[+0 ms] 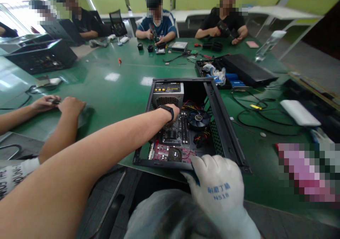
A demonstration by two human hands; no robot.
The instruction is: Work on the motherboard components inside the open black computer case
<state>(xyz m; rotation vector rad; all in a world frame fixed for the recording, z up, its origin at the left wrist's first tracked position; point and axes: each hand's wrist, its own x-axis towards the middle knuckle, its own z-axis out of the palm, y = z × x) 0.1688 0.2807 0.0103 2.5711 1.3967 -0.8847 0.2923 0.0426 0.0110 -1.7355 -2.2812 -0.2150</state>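
Note:
An open black computer case (228, 140) lies on its side in front of me at the table's near edge. My right hand (217, 182), in a white glove, is closed around the case's near rim. My bare left hand (175, 112), with a black wristband, reaches inside beside the power supply (168, 94), above the motherboard (172, 133). Its fingers are hidden behind the wrist, so what they touch cannot be seen. A round black fan (198, 119) with cables around it sits to the right, and a red expansion card (163, 153) is near the front.
Another person's hands (70, 106) work at my left on the green table (117, 97). Ahead, a person holds a drill (224, 29). An opened black case (245, 69) with gloves, loose cables (261, 115) and a white box (300, 112) lie at right. More cases (44, 56) stand far left.

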